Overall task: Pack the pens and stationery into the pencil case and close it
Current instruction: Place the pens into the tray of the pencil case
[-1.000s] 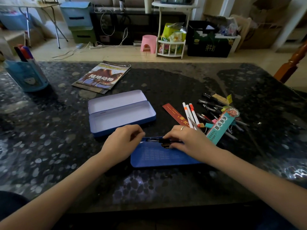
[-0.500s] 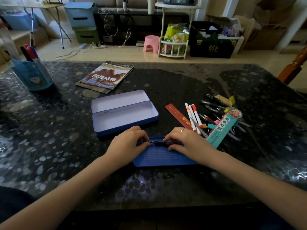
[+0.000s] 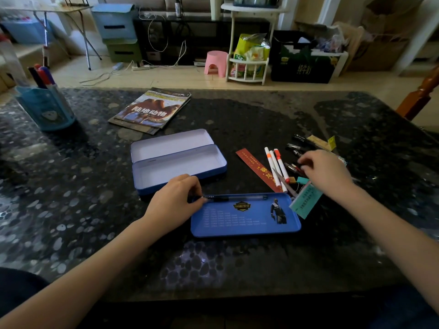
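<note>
An open blue tin pencil case (image 3: 180, 172) with a pale inside lies mid-table, its lid hinged back. In front of it sits a shallow blue insert tray (image 3: 244, 224) with a printed figure. A black pen (image 3: 237, 198) lies along the tray's far edge. My left hand (image 3: 178, 198) rests at the tray's left end, fingertips pinching the pen's end. My right hand (image 3: 325, 172) hovers over the pile of pens (image 3: 297, 148) at the right, fingers curled down, nothing visibly held. A red ruler (image 3: 259, 169), orange-capped white markers (image 3: 275, 162) and a teal card (image 3: 306, 200) lie beside the tray.
A magazine (image 3: 152, 110) lies behind the case. A blue pen holder (image 3: 47, 110) with markers stands at the far left. A wooden chair post (image 3: 418, 98) rises at the right table edge. Beyond the table are a pink stool (image 3: 216, 62), a white rack and boxes.
My right hand has let go of the black pen and moved right and away, over the pen pile. The pen now lies on the tray; my left hand stays at its end.
</note>
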The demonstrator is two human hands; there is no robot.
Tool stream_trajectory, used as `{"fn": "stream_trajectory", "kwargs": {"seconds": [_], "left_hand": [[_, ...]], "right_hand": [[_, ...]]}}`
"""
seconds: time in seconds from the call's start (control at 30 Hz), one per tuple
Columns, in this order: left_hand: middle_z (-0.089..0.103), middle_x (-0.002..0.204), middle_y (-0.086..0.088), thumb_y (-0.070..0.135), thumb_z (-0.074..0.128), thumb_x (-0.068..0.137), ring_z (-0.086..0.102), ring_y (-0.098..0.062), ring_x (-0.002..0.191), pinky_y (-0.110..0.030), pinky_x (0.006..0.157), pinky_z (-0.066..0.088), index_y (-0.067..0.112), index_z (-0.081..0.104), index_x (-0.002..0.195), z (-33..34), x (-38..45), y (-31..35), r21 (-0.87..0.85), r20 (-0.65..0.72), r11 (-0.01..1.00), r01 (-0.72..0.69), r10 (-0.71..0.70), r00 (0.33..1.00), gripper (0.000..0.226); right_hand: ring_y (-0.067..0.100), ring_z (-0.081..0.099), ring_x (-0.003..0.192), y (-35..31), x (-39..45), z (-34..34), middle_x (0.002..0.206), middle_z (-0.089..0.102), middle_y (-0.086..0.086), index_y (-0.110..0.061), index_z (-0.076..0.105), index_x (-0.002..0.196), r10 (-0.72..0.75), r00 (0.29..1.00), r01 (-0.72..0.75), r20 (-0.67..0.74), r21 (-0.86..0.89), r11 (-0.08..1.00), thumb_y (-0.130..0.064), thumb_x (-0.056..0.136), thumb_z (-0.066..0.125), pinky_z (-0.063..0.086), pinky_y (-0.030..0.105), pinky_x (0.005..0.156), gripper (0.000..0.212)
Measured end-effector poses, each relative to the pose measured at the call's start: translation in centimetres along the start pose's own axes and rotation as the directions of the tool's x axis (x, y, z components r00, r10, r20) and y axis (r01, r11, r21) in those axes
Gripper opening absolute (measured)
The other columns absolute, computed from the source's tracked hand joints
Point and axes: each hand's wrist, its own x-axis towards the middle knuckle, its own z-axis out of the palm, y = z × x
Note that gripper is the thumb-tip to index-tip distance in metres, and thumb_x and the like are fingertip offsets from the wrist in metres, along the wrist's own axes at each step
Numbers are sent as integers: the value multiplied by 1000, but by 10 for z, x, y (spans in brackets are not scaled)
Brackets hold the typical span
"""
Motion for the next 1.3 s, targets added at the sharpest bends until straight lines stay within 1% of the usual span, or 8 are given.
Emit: {"fn": "stream_trajectory", "kwargs": {"seconds": [0.23, 0.33, 0.47, 0.63, 0.73, 0.83, 1.07, 1.3], "left_hand": [[60, 83, 14, 23, 68, 83, 58, -5, 78, -23, 69, 50, 27, 56, 87, -4, 2, 0, -78, 59, 997, 1, 3, 998, 14], [60, 87, 16, 19, 68, 83, 58, -2, 82, -13, 70, 45, 28, 59, 94, -5, 3, 0, -108, 86, 994, 15, -6, 996, 16], [63, 91, 14, 19, 67, 84, 59, -2, 84, -15, 73, 48, 28, 63, 95, -5, 4, 0, -99, 106, 995, 28, -17, 994, 14], [62, 90, 14, 19, 67, 84, 59, -4, 85, -19, 77, 50, 28, 64, 93, -6, 3, 2, -99, 108, 995, 20, -9, 994, 13], [61, 90, 15, 19, 67, 84, 59, -3, 85, -18, 76, 50, 28, 65, 93, -6, 4, 2, -102, 112, 995, 19, -8, 994, 13], [58, 86, 18, 18, 67, 84, 58, -1, 82, -13, 71, 45, 27, 66, 93, -7, 4, 3, -114, 115, 993, 25, -12, 993, 13], [59, 83, 21, 15, 69, 83, 59, 1, 81, -12, 74, 48, 25, 69, 91, -8, 3, 5, -165, 126, 986, 35, -14, 992, 12], [64, 84, 18, 17, 71, 81, 61, 1, 81, -11, 74, 48, 25, 72, 91, -1, 1, 7, -191, 113, 981, 18, 4, 994, 12]], "right_hand": [[17, 62, 83, 0, 0, -6, 91, 66, 0, -19, 67, 95, 76, 991, -73, 113, -30, 997, -27, 89, 64, 54, 35, 69, 11], [17, 63, 82, -3, -1, -9, 88, 65, 0, -18, 67, 95, 114, 981, -99, 156, -103, 990, -28, 88, 65, 54, 33, 66, 13], [18, 65, 82, -11, -3, -11, 83, 65, 2, -19, 67, 93, 156, 978, -119, 141, -237, 964, -28, 88, 65, 56, 32, 66, 11], [18, 65, 79, -6, -4, -9, 79, 63, -1, -20, 64, 85, 140, 986, -130, 86, -118, 984, -25, 85, 68, 57, 36, 67, 6], [16, 62, 79, -6, -3, -8, 84, 62, -3, -21, 61, 86, 50, 998, -50, 22, -8, 999, -26, 85, 68, 53, 34, 63, 9], [14, 60, 79, -11, -5, -5, 84, 63, -3, -20, 61, 85, -144, 989, 148, -38, 144, 978, -23, 86, 68, 50, 32, 68, 7], [-5, 59, 79, -43, -31, -6, 81, 63, -14, -19, 68, 88, -486, 872, 462, -48, 404, 790, -14, 82, 71, 46, 12, 70, 9], [3, 58, 90, -70, -69, 21, 94, 64, -9, -20, 70, 94, -678, 715, 573, 170, 413, 708, -20, 86, 68, 52, 27, 82, 8]]}}
